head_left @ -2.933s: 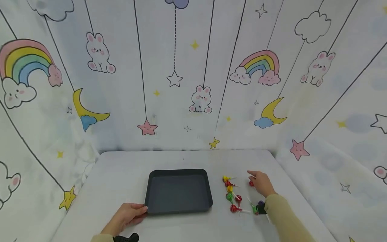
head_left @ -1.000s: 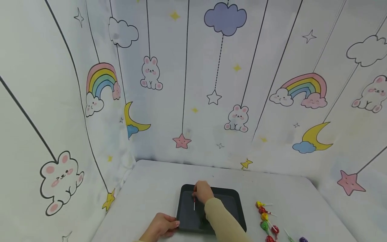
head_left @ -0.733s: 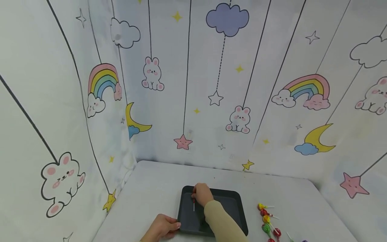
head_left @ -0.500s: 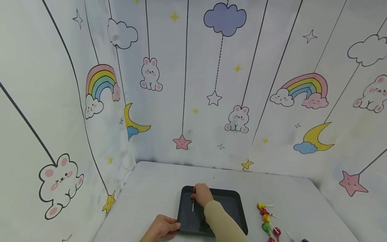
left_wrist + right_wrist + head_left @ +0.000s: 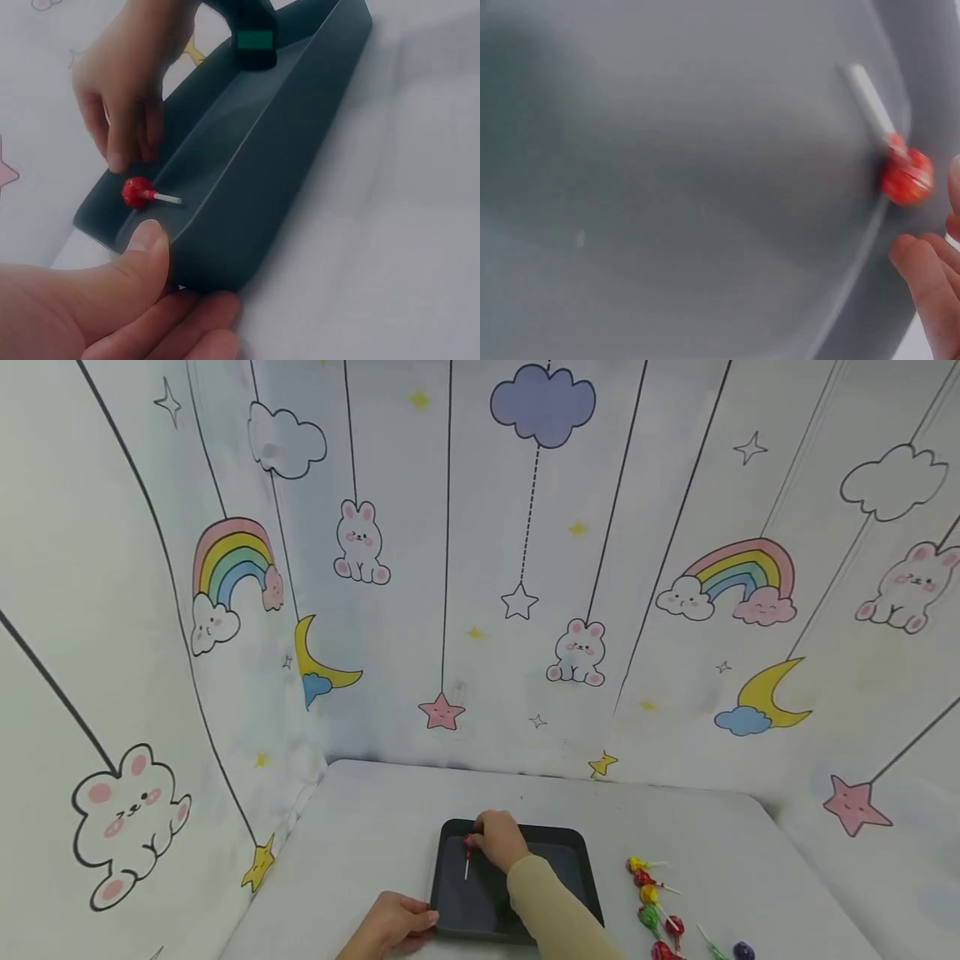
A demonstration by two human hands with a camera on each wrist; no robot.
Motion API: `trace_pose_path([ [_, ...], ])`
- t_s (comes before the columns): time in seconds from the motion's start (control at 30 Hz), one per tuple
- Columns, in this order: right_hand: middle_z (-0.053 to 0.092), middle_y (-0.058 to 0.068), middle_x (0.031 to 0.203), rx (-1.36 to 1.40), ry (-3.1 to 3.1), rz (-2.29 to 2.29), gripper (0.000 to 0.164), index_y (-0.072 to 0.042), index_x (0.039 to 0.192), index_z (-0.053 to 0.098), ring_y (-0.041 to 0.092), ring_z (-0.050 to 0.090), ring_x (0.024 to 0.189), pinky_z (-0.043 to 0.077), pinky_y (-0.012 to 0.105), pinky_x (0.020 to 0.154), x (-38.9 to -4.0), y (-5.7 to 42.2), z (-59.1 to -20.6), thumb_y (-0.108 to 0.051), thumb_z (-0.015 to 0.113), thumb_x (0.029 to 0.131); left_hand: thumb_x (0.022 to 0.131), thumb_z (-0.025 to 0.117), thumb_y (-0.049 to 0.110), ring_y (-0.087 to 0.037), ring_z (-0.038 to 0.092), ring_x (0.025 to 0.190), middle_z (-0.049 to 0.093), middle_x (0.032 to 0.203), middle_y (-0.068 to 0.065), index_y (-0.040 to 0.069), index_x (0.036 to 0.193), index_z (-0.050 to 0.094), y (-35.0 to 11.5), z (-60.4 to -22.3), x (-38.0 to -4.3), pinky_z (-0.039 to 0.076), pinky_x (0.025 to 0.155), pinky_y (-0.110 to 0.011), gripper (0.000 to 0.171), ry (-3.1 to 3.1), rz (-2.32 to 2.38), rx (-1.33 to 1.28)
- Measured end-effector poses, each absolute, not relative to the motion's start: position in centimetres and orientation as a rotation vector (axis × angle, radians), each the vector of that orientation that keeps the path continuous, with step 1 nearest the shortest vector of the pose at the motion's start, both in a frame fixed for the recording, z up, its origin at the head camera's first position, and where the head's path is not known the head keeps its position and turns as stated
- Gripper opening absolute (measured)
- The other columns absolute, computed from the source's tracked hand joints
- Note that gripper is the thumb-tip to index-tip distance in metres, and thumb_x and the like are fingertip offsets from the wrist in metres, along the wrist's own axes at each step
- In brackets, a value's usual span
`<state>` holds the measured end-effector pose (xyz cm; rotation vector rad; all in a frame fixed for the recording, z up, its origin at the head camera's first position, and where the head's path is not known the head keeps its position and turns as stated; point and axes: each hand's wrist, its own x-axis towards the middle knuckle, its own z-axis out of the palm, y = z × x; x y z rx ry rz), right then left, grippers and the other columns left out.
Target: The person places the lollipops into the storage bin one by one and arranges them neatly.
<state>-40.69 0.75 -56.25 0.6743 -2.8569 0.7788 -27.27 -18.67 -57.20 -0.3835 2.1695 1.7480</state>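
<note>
In the head view, the right hand seems to meet the red lollipop lying in the tray; the right wrist view shows us a gap — fingers apart. In the left wrist view, we see the left hand pinching the tray's corner.

A white table with rounded far corners carries a dark rectangular tray, roughly midway between its left and right edges. Between tray and right edge runs a loose column of lollipops: yellow, red, yellow, green, two red. Nearer that edge lie a green lollipop and a purple lollipop.
</note>
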Motion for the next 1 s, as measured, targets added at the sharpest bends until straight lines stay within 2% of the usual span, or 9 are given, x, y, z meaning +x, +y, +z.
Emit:
trace_pose_path([
  [0.2,0.077,0.014,0.105,0.67,-2.798,0.968,0.025,-0.001,0.112,0.075,0.027,0.073,0.094,0.061,0.035,0.075,-40.1,5.0,-52.5,-0.015,0.077,0.092,0.089,0.078,0.003,-0.021,0.074,0.084,0.075,0.091,-0.013,-0.022,0.113,0.062,-18.8,-57.0,-27.3,0.064,0.078,-0.04,0.038,2.173,1.736,-0.428],
  [0.43,0.077,0.01,0.109,0.47,-2.843,0.867,0.02,-0.004,0.113,0.077,0.027,0.073,0.1,0.061,0.042,0.084,-40.4,16.0,-49.8,-0.009,0.073,0.094,0.089,0.078,0.003,-0.023,0.074,0.086,0.076,0.093,-0.017,-0.023,0.115,0.061,-18.8,-56.8,-27.3,0.063,0.08,-0.04,0.04,2.174,1.698,-0.454],
  [0.57,0.077,0.011,0.109,0.373,-2.915,0.747,0.018,-0.005,0.11,0.078,0.03,0.072,0.101,0.06,0.047,0.088,-40.3,22.5,-50.7,-0.004,0.071,0.093,0.09,0.078,0.003,-0.026,0.075,0.089,0.075,0.097,-0.022,-0.024,0.117,0.06,-18.5,-56.9,-27.4,0.063,0.081,-0.041,0.043,2.169,1.685,-0.415],
  [0.67,0.077,0.013,0.11,0.354,-3.001,0.663,0.018,-0.004,0.108,0.078,0.033,0.071,0.103,0.059,0.048,0.09,-40.3,25.4,-52.3,0.001,0.07,0.092,0.09,0.078,0.003,-0.024,0.075,0.088,0.075,0.096,-0.021,-0.024,0.117,0.059,-18.6,-56.9,-27.4,0.063,0.08,-0.04,0.043,2.173,1.681,-0.421],
  [0.9,0.076,0.01,0.108,0.331,-3.117,0.568,0.026,-0.009,0.102,0.081,0.035,0.068,0.109,0.056,0.052,0.097,-40.3,27.3,-55.8,0.009,0.068,0.09,0.09,0.077,0.002,-0.023,0.075,0.088,0.076,0.094,-0.018,-0.023,0.117,0.061,-18.5,-56.7,-27.3,0.063,0.08,-0.039,0.04,2.147,1.702,-0.443],
  [1.0,0.075,0.006,0.102,0.334,-3.115,0.629,0.025,-0.009,0.099,0.082,0.028,0.068,0.099,0.058,0.05,0.094,-40.4,27.4,-56.5,0.009,0.067,0.091,0.089,0.078,0.002,-0.027,0.076,0.092,0.075,0.096,-0.02,-0.022,0.118,0.061,-18.2,-56.6,-27.3,0.063,0.082,-0.041,0.041,2.117,1.712,-0.459],
])
